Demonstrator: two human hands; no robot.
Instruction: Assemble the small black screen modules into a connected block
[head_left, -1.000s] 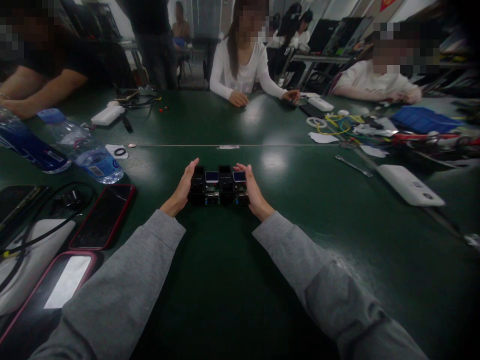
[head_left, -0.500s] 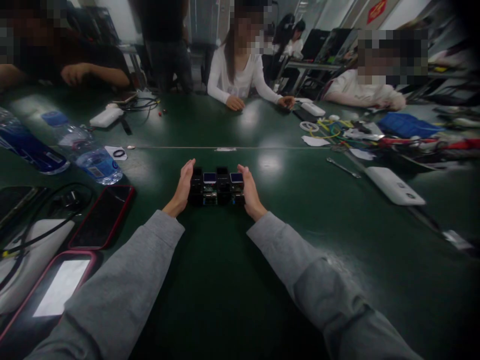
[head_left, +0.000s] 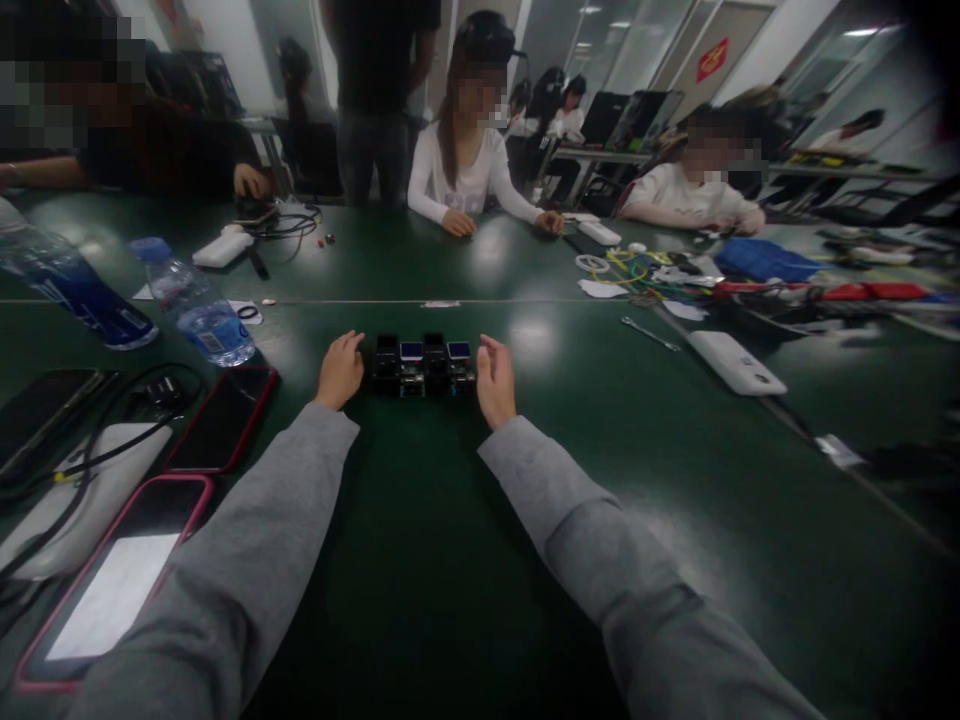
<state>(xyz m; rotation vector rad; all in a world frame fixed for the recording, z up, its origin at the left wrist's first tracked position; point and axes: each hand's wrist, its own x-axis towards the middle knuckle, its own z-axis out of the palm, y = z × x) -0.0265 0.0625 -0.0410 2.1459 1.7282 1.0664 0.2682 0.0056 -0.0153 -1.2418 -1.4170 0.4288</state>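
A row of small black electronic modules point(head_left: 424, 364), two with lit bluish screens, sits on the dark green table point(head_left: 450, 560). My left hand point(head_left: 340, 369) rests just left of the row, a small gap away, fingers loosely curled and holding nothing. My right hand point(head_left: 495, 381) stands on its edge just right of the row, fingers slightly bent, holding nothing. Grey sleeves cover both my arms.
Two water bottles point(head_left: 193, 303) lie at the left, with phones point(head_left: 223, 417) and black cables nearer me. A white power bank point(head_left: 736, 362), a metal tool point(head_left: 649, 334) and a clutter of wires lie at the right. Other people sit across the table.
Both hands have drawn slightly away from the ends of the module row, which they were pressing from either side. The camera has tilted up, showing more of the room.
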